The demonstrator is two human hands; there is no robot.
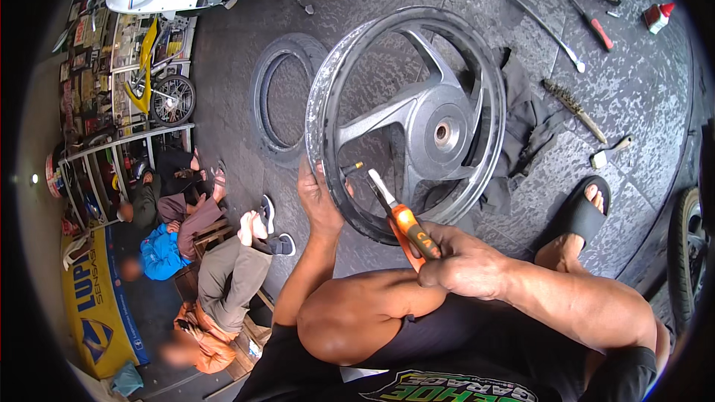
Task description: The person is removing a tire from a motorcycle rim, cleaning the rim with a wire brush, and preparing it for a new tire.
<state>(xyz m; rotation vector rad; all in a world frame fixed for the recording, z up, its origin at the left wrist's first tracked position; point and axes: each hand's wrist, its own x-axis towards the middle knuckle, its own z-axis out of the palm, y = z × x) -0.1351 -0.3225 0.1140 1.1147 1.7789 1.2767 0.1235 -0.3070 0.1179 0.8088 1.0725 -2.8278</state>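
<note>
A grey motorcycle wheel rim (445,130) without a tyre stands tilted before me. My left hand (320,197) grips its lower left edge, with some fingers hidden behind the rim. Near that hand, a black valve stem (351,169) with a yellowish tip sticks out inside the rim. My right hand (465,260) is closed round the orange and dark handles of a pair of pliers (406,219). The metal jaws point up and left, a little apart from the valve stem in this view.
A loose tyre (261,97) lies left of the wheel, a dark cloth (514,119) behind it. Rightward lie red-handled tyre levers (525,11), a wire brush (577,108), a paintbrush (612,152) and a small bottle (658,18). Seated people (216,275) are at left; another wheel (689,253) stands far right.
</note>
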